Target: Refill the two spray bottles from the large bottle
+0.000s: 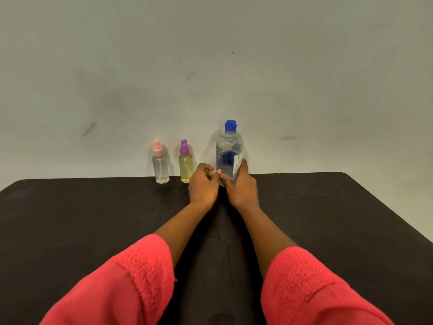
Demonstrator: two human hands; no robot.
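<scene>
— So, gripping what with the right hand (240,186)?
— Wrapping it round the lower half of the large bottle (228,146), over the label, likely to steady it upright near the far edge of the worktop (328,219) before unscrewing
— And the left hand (202,185)?
— Hovering just beside the bottle's base with fingers curled in; cannot tell whether touching it or pinching anything (too small to make out). Probably bound for the blue cap (230,126), screwed on for now
— Spray bottles?
— Standing upright to the left, by the wall (210,66): pink-topped spray bottle (160,167) with clear liquid, purple-topped spray bottle (186,167) with yellowish, near each other but apart. Lined up within reach, presumably for pouring in turn; no refilling begun, judging by both tops being on
</scene>
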